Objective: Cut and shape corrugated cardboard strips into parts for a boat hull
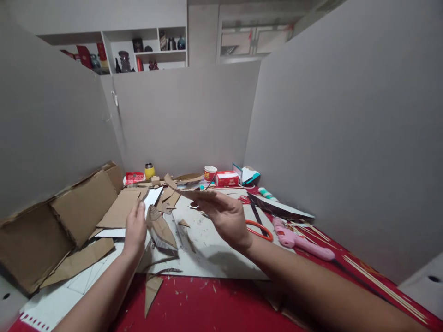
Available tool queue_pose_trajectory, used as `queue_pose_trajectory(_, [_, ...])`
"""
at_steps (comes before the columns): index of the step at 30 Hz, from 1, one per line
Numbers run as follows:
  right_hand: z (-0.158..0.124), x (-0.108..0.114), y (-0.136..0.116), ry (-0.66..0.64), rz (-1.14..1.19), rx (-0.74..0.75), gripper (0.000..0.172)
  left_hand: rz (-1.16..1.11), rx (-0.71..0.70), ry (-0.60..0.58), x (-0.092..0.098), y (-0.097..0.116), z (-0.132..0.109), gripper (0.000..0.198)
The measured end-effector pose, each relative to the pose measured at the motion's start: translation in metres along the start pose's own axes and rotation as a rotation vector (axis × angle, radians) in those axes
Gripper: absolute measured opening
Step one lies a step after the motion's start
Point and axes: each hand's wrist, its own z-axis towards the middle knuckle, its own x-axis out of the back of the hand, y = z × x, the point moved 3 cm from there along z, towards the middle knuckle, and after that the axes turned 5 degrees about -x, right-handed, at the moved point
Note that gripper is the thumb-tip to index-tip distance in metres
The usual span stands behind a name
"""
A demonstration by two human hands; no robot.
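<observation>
My right hand [230, 219] is raised over the white board and pinches a long curved strip of cardboard [192, 192], which points up and to the left. At the left, my left hand [136, 226] is closed at the edge of a boat-shaped cardboard piece [162, 230] with a bent, ribbed tip; the fingers behind it are partly hidden. Small cardboard scraps [183, 223] lie on the white board [207, 258] below. A triangular cardboard offcut [152, 293] rests on the red tablecloth [194, 304] near me.
Large cardboard sheets [85, 207] lean on the left partition. Orange-handled scissors [259, 229] and a pink glue gun [301, 244] lie at right, with thin wooden sticks [380, 286] beyond. A paper cup [210, 173], red box [227, 178] and yellow jar [149, 172] stand at the back.
</observation>
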Motion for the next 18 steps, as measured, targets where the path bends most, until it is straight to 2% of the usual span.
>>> queue_pose_trajectory(2, [-0.005,-0.002,-0.005,-0.085,-0.166,0.26,0.021,-0.005,-0.031,0.045,0.001,0.012,-0.002,0.032])
queue_pose_trajectory(3, [-0.009,-0.004,-0.006,-0.145,-0.248,0.385,0.024,-0.005,-0.025,0.026,-0.001,0.016,-0.004,0.033])
queue_pose_trajectory(5, [-0.016,-0.009,-0.002,-0.271,-0.412,0.575,0.024,-0.007,0.041,-0.105,-0.011,0.02,-0.011,0.04])
queue_pose_trajectory(8, [-0.025,-0.017,0.008,-0.404,-0.605,0.668,0.021,-0.009,0.164,-0.343,-0.027,0.019,-0.025,0.044])
queue_pose_trajectory(11, [-0.027,-0.012,0.016,-0.472,-0.686,0.586,0.023,-0.01,0.186,-0.437,-0.033,0.018,-0.03,0.036])
queue_pose_trajectory(13, [-0.024,0.004,0.022,-0.49,-0.794,0.424,0.03,-0.009,0.166,-0.435,-0.031,0.018,-0.028,0.035])
queue_pose_trajectory(15, [-0.021,0.031,0.03,-0.492,-0.968,0.183,0.03,-0.013,0.135,-0.411,-0.027,0.018,-0.024,0.035])
queue_pose_trajectory(18, [-0.025,0.077,0.04,-0.504,-1.164,-0.083,0.015,-0.025,0.103,-0.385,-0.023,0.018,-0.019,0.033])
